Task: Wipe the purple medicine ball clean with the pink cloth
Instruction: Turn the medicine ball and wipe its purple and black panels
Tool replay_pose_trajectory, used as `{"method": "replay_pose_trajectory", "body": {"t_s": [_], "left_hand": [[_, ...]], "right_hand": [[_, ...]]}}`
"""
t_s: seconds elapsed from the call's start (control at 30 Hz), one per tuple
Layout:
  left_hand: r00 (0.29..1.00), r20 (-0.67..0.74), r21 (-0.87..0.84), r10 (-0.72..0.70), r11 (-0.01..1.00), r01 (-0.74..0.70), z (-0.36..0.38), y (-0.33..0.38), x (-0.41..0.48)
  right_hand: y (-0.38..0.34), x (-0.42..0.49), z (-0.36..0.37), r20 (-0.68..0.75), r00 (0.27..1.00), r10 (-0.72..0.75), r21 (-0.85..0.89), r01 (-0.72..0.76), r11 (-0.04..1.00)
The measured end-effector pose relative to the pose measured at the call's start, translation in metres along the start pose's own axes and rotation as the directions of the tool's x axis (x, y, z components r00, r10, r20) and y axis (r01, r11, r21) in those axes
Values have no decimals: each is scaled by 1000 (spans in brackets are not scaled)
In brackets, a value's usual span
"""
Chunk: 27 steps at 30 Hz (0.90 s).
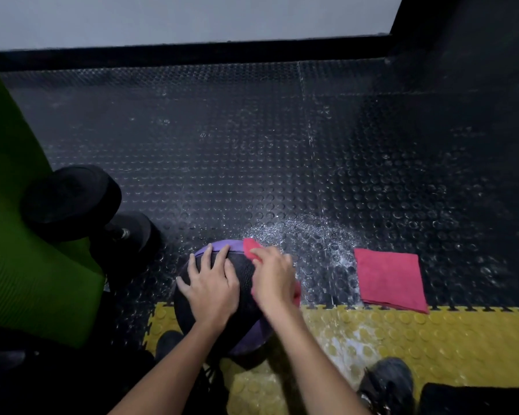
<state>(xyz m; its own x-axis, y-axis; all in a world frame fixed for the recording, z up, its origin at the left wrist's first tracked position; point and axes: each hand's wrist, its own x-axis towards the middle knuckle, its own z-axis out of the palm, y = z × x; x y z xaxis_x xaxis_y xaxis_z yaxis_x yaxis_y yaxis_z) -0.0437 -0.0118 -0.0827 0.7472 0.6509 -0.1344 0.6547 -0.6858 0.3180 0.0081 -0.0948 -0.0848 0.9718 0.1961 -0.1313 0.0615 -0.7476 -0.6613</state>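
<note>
The right hand [274,283] lies flat with its fingers stretched out, pressing the pink cloth [250,248] against the upper right side of the purple medicine ball [245,275]. The hand is blurred, and one corner of the cloth shows past the fingertips while another edge shows under the heel of the palm. Just left of that grip, the left hand [213,287] is spread open on top of the ball, fingers apart, steadying it without curling round anything. Beneath the grip the ball sits where a black studded rubber floor [252,145] meets a strip of yellow studded tiles [431,339] joined by puzzle-shaped edges. Just beyond and to the right of the grip a wet patch [312,235] glistens on the black studs. Further right, apart from the ball, a second folded cloth [390,278] of the same colour lies flat on the floor. Well to the left of the grip stand a black dumbbell [72,199] and a green mat [18,235]. Far beyond the grip a pale wall [192,16] rises above a black skirting [192,53]. The ball itself shows dark, rough-textured panels divided by smooth purple bands, one band curving past the left fingertips and another low on its near side.
</note>
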Motion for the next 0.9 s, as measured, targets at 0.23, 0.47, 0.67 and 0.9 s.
{"method": "replay_pose_trajectory", "body": {"t_s": [0.23, 0.47, 0.67, 0.9], "left_hand": [[989, 84, -38, 119, 993, -116, -15, -14, 19], [985, 22, -225, 170, 961, -161, -5, -16, 28], [994, 106, -226, 34, 974, -9, -9, -3, 52], [993, 121, -34, -6, 999, 10, -18, -5, 48]], "right_hand": [[12, -17, 4, -100, 982, -163, 76, 171, 982], [3, 38, -23, 104, 991, 84, 129, -98, 987], [5, -26, 5, -191, 973, -132, 121, 156, 980], [-3, 52, -16, 5, 999, -49, -33, 49, 998]]}}
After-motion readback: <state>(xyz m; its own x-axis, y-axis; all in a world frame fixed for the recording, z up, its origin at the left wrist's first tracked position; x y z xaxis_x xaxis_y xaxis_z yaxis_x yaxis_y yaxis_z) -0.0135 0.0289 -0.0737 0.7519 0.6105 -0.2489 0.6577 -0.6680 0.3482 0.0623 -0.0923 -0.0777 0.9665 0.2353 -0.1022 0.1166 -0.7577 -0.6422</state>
